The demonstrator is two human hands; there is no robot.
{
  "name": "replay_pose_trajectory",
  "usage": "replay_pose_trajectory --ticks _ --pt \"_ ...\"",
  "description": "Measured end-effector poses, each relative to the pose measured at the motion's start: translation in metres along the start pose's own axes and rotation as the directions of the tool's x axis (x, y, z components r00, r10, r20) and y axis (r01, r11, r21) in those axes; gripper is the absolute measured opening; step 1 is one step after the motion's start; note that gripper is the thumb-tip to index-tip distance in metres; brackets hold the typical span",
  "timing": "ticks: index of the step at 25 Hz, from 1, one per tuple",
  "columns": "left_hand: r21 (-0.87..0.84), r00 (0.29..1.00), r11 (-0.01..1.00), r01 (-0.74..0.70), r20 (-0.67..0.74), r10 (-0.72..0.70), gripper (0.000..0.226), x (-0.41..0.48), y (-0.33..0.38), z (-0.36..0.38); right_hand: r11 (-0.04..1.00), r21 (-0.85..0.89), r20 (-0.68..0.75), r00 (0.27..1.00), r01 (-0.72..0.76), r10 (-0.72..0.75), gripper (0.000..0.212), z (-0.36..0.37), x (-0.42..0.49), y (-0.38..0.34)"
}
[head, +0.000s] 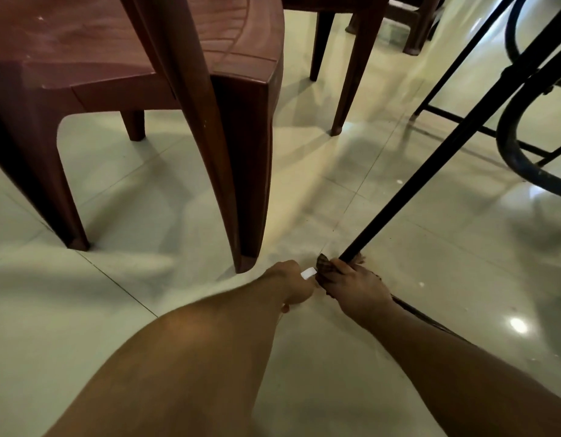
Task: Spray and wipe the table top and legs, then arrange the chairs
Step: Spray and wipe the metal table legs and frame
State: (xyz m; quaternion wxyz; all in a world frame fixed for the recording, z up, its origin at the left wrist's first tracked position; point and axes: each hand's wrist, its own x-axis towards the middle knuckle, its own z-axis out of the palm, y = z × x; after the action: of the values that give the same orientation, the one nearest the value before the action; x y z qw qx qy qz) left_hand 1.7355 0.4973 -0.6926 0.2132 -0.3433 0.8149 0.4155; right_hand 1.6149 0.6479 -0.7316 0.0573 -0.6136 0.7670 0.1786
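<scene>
I am looking low under the table. A thin black table leg (430,165) slants down to the floor at the lower middle. My right hand (351,285) grips a brown patterned cloth (324,267) wrapped round the foot of that leg. My left hand (291,285) sits just left of it, curled round a small object with a white part (308,273); most of that object is hidden in the hand. A maroon plastic chair (115,58) stands at the upper left, its front leg close to my left hand.
More maroon chair legs (348,80) stand at the back middle. Black curved metal bars of the table frame (512,143) fill the right side. The floor is glossy pale tile (430,294).
</scene>
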Motion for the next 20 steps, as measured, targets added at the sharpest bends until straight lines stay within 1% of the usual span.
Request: replay_pose_trajectory --ticks 2,4,5,6,7,8,11,12,13,14,16,18,20 --pt "0.013 1.0 1.0 0.002 0.022 -0.003 0.039 0.0 -0.007 -0.001 0.998 -0.005 -0.028 0.997 -0.066 0.066 0.053 -0.001 0.002 -0.001" --pt "0.023 1.0 1.0 -0.008 0.025 0.007 0.04 0.0 -0.013 -0.003 0.988 -0.036 -0.116 0.982 -0.151 0.146 0.053 0.004 0.002 -0.008" --pt "0.026 1.0 1.0 -0.013 0.019 0.012 0.04 0.001 -0.015 -0.004 0.985 -0.04 -0.117 0.98 -0.167 0.161 0.053 0.006 0.004 -0.013" --pt "0.03 1.0 0.999 -0.011 0.02 0.011 0.04 0.0 -0.016 -0.003 0.988 -0.039 -0.098 0.985 -0.148 0.143 0.053 0.008 0.007 -0.017" --pt "0.039 1.0 0.999 -0.016 0.026 0.015 0.039 -0.001 -0.015 -0.002 0.994 -0.043 -0.059 0.993 -0.102 0.099 0.053 0.012 0.005 -0.018" --pt "0.055 0.999 0.998 -0.03 0.03 0.028 0.038 -0.002 -0.012 0.0 0.998 -0.051 -0.057 0.998 -0.033 0.03 0.053 0.013 0.002 -0.013" --pt "0.063 0.999 0.997 -0.039 0.039 0.037 0.035 -0.005 -0.005 0.002 0.977 -0.06 -0.09 0.974 0.203 -0.208 0.049 0.008 -0.018 0.029" --pt "0.061 0.999 0.998 -0.033 0.042 0.031 0.034 -0.005 -0.002 0.001 0.968 -0.03 -0.069 0.965 0.25 -0.251 0.051 0.008 -0.028 0.043" --pt "0.063 0.999 0.997 -0.035 0.035 0.033 0.033 -0.005 0.001 0.0 0.964 0.026 -0.073 0.963 0.263 -0.26 0.054 0.006 -0.041 0.053" --pt "0.074 0.999 0.996 -0.044 0.025 0.043 0.032 -0.007 0.005 0.0 0.967 0.108 -0.107 0.97 0.229 -0.218 0.058 0.005 -0.054 0.062" --pt "0.11 0.997 0.991 -0.071 0.012 0.07 0.031 -0.008 0.014 0.004 0.946 0.32 -0.136 0.991 0.057 -0.014 0.061 0.005 -0.078 0.071" --pt "0.179 0.997 0.98 -0.082 0.019 0.08 0.03 -0.004 0.015 0.014 0.873 0.481 -0.195 0.961 -0.08 0.195 0.059 0.011 -0.09 0.074" --pt "0.251 0.996 0.964 -0.084 0.023 0.081 0.029 0.003 0.014 0.03 0.768 0.622 -0.212 0.91 -0.155 0.355 0.053 0.021 -0.089 0.066"
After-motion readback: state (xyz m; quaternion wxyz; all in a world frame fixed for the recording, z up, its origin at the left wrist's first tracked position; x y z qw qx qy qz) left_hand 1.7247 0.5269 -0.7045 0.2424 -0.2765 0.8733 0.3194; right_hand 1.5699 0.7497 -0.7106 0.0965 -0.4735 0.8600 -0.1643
